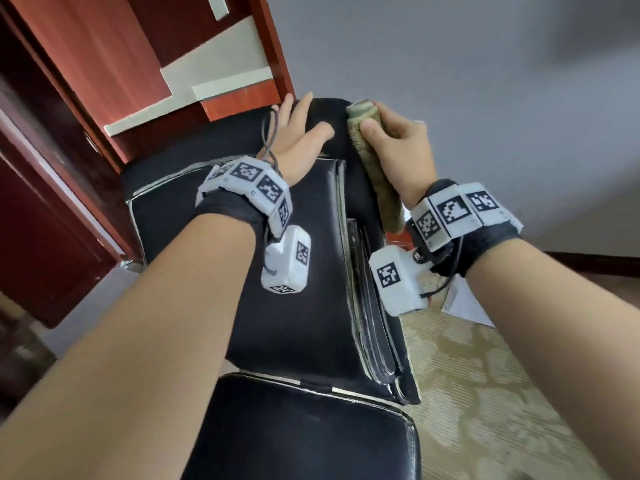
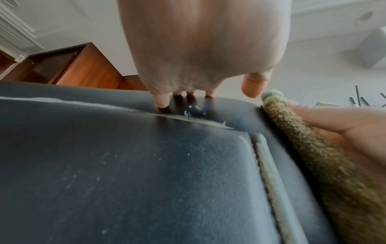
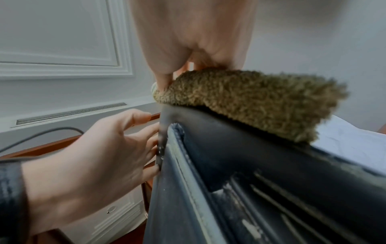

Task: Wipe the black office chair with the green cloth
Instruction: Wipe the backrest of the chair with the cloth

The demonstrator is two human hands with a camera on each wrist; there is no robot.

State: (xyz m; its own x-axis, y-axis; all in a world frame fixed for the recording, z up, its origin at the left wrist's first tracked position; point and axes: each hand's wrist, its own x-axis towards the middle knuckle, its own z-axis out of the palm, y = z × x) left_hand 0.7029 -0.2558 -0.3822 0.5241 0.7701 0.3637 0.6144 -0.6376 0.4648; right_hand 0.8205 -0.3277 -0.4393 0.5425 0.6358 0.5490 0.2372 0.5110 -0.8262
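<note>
**Cloth working the right edge of the chair back**

The right hand is gripping the folded green cloth, thumb on top, and pressing it along the right side edge of the black office chair backrest. The left hand is lying flat with fingers straight on the backrest top, bracing it. The cloth looks soft, fluffy and light, likely best held bunched. The upholstery is looking smooth with worn, frayed seams, probably snag-prone.

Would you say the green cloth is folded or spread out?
Folded: the cloth forms a thick, narrow strip, layered at its end, along the chair's edge.
</note>
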